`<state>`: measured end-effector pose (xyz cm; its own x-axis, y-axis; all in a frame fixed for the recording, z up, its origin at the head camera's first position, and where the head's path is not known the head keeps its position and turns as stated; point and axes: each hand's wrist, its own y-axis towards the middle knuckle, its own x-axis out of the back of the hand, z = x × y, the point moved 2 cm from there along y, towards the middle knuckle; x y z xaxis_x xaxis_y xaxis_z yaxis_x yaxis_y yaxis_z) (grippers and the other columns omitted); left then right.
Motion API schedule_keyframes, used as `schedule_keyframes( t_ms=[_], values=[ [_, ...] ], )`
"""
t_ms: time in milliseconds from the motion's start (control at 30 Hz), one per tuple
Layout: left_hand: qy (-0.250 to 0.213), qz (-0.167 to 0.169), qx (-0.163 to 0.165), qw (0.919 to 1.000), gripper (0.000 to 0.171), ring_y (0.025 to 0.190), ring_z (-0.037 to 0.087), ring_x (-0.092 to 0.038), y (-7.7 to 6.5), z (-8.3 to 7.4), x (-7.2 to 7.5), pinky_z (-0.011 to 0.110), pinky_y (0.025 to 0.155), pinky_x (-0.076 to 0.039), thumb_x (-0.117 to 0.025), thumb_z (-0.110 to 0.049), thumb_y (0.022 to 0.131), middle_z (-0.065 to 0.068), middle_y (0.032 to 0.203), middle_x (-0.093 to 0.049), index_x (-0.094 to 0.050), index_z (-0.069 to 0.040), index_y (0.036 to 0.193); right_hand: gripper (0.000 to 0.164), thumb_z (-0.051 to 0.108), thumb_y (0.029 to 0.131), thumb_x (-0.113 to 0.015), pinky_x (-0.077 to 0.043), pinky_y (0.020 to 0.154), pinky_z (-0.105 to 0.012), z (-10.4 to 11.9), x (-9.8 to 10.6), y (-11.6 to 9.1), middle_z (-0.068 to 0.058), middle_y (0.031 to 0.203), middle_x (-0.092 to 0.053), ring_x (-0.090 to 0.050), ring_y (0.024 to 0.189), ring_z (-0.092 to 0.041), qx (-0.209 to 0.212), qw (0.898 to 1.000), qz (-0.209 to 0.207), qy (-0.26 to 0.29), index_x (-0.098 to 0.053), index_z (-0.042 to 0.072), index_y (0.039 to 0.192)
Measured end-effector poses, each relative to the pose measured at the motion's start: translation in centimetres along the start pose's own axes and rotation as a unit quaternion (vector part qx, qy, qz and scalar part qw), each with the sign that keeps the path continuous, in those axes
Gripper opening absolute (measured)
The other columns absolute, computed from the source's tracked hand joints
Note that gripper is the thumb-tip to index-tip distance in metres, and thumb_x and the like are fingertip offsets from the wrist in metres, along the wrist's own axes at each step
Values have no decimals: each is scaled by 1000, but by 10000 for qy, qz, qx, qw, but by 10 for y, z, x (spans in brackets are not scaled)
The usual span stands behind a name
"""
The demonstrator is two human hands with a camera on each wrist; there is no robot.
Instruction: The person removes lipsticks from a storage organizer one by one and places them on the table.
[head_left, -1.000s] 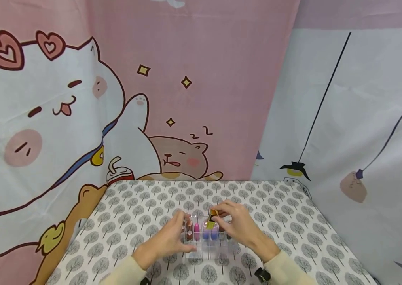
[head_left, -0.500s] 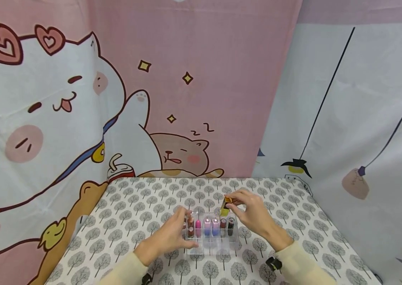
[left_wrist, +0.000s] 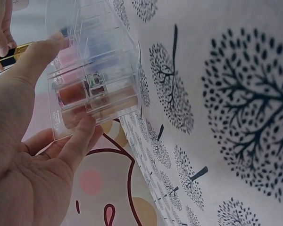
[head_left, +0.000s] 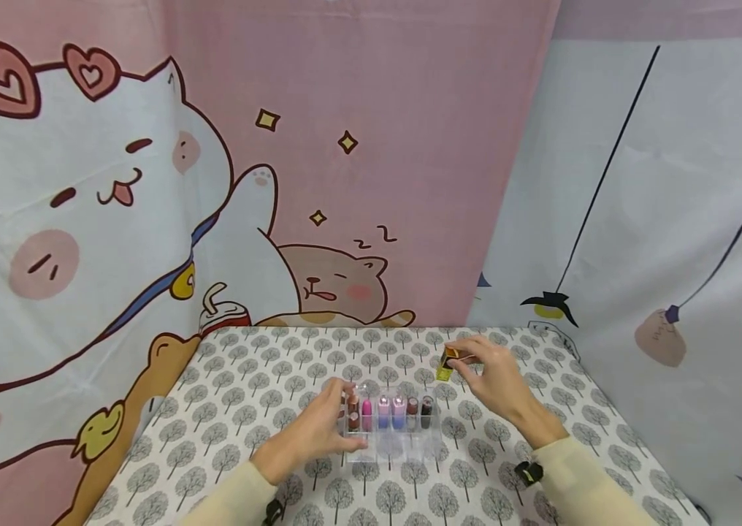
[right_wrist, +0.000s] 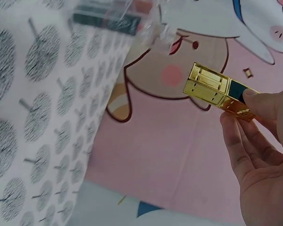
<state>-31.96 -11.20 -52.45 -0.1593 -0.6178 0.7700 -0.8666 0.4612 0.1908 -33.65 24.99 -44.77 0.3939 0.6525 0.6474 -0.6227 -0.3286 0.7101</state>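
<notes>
A clear plastic lipstick organizer [head_left: 404,447] stands on the table. My left hand [head_left: 315,429] grips its left end, with the thumb at the front and the fingers at the back. In its rear slots stand a brown tube [head_left: 353,416], a bright pink one [head_left: 367,415], two pink-and-blue tubes [head_left: 384,413], a dark red-capped one [head_left: 412,410] and a black one [head_left: 426,413]. Beyond the organizer's right back corner, my right hand [head_left: 494,372] pinches a gold-and-black lipstick [right_wrist: 210,87] by its dark end, tilted and above the cloth. Left-hand fingers partly hide the leftmost slot.
A white cloth [head_left: 239,409] printed with grey trees covers the table. Behind and beside it hang curtains [head_left: 410,183] with cartoon animals. Black wrist straps [head_left: 529,473] show at both sleeves.
My right hand has carried the gold-and-black lipstick from over the organizer to the right and farther back. The left hand has stayed at the organizer's left end.
</notes>
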Motion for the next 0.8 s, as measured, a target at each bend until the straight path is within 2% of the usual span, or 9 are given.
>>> schedule_keyframes(
  t_ms=[167, 367, 600, 800],
  values=[
    [-74, 8, 6, 10000, 100, 124, 28, -75, 3, 1, 0, 37, 103, -73, -107, -43, 83, 15, 149, -66, -50, -8, 157, 37, -5, 94, -92, -76, 82, -40, -21, 1, -8, -10, 116, -85, -86, 93, -25, -152, 9998, 111, -5, -84, 2, 130],
    [-162, 91, 28, 9998, 100, 129, 34, -76, 2, 2, 1, 40, 107, -72, -107, -44, 83, 15, 148, -66, -49, -9, 157, 34, -6, 93, -93, -75, 79, -35, -41, -5, -21, -12, 112, -84, -84, 90, -25, -311, 9990, 316, -4, -85, 0, 125],
    [-198, 110, 52, 9997, 99, 130, 36, -76, 3, 3, 2, 41, 107, -73, -106, -43, 84, 15, 148, -67, -49, -9, 158, 33, -3, 95, -91, -76, 81, -39, -57, -13, -32, -10, 114, -85, -86, 93, -26, -846, 9939, 712, 25, -84, 2, 127],
    [-231, 126, 81, 9996, 99, 132, 39, -76, 3, 1, 1, 43, 109, -72, -106, -43, 84, 17, 151, -66, -49, -9, 157, 32, -1, 97, -91, -75, 83, -32, -67, -24, -40, -10, 114, -84, -86, 95, -26, -1132, 9887, 984, 58, -84, 3, 128]
  ],
)
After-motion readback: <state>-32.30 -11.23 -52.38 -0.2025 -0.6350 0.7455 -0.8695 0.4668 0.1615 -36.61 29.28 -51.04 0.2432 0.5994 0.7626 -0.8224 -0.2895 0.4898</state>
